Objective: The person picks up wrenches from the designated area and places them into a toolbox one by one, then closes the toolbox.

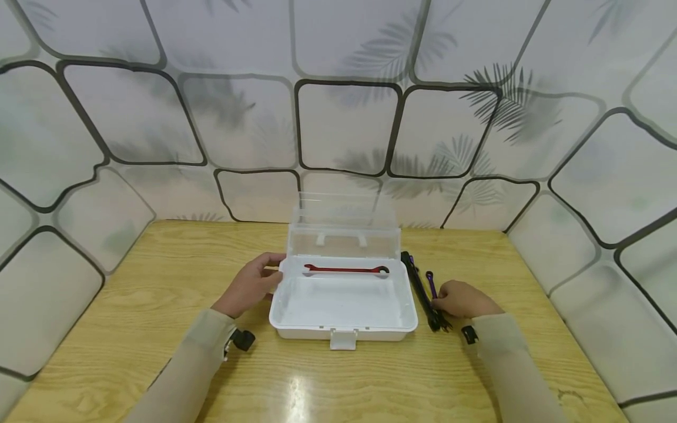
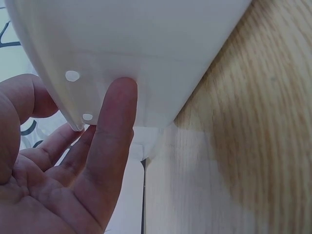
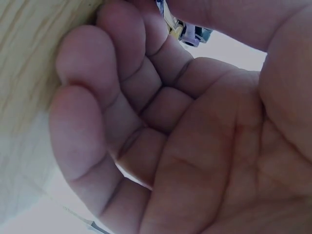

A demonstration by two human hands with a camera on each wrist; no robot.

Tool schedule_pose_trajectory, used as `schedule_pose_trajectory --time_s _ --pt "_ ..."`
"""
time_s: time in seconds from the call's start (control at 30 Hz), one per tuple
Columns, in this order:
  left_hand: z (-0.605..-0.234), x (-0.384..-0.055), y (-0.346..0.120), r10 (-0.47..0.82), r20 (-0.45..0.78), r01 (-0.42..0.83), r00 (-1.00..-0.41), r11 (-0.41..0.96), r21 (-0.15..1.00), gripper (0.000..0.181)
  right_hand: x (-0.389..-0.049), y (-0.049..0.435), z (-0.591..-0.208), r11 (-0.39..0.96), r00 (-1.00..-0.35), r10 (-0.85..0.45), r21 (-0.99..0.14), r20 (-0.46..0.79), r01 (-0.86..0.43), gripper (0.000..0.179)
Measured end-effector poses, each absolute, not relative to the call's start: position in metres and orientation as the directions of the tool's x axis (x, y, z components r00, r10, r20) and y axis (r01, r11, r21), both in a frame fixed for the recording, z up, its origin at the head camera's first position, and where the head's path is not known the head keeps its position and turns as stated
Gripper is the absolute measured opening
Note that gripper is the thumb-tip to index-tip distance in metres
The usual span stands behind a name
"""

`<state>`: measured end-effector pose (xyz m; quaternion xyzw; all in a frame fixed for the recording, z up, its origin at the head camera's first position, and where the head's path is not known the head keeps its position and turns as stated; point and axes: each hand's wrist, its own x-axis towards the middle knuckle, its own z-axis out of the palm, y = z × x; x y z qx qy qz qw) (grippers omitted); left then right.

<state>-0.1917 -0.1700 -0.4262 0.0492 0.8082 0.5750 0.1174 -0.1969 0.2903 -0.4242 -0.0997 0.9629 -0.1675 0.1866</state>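
Right hand (image 1: 465, 299): fingers curled, thumb and forefinger pinching the purple wrench (image 1: 431, 283), whose ring end projects beyond the grip. In the right wrist view the remaining fingers are bent toward the palm near the wood, and only scraps of the held piece show. Just beside the hand, a black bar (image 1: 421, 294) lies on the table (image 1: 328, 390) along the right side of the box (image 1: 344, 302); a second purple piece (image 1: 412, 260) shows partly behind its far end. A dark forked end (image 1: 446, 323) lies near the bar's near end; its owner cannot be told.

Left hand (image 1: 251, 286): partly closed on the box's left end, thumb bent at the rim, one finger laid against the outer wall, others reaching toward the rear corner.

The box stands open between the hands, its clear lid (image 1: 344, 242) raised at the back and its latch (image 1: 342, 341) at the front. Inside, toward the rear, a red wrench (image 1: 346, 270) lies crosswise. Behind stands a patterned wall (image 1: 344, 126).
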Motion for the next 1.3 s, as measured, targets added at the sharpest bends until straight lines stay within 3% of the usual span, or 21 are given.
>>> schedule_pose_trajectory --time_s 0.57,0.77,1.3 --pt "-0.427 -0.192 -0.171 0.216 -0.131 -0.046 -0.967 0.359 0.932 0.048 -0.196 0.297 -0.422 0.916 -0.919 -0.234 -0.389 -0.316 -0.1 0.042" --pt "-0.428 -0.193 -0.171 0.206 -0.137 -0.052 -0.969 0.372 0.927 0.049 -0.192 0.3 -0.414 0.927 -0.942 -0.132 -0.374 -0.31 -0.007 0.042" --pt "-0.428 -0.193 -0.171 0.2 -0.143 -0.06 -0.969 0.369 0.927 0.049 -0.193 0.314 -0.412 0.931 -0.973 -0.041 -0.363 -0.229 0.046 0.027"
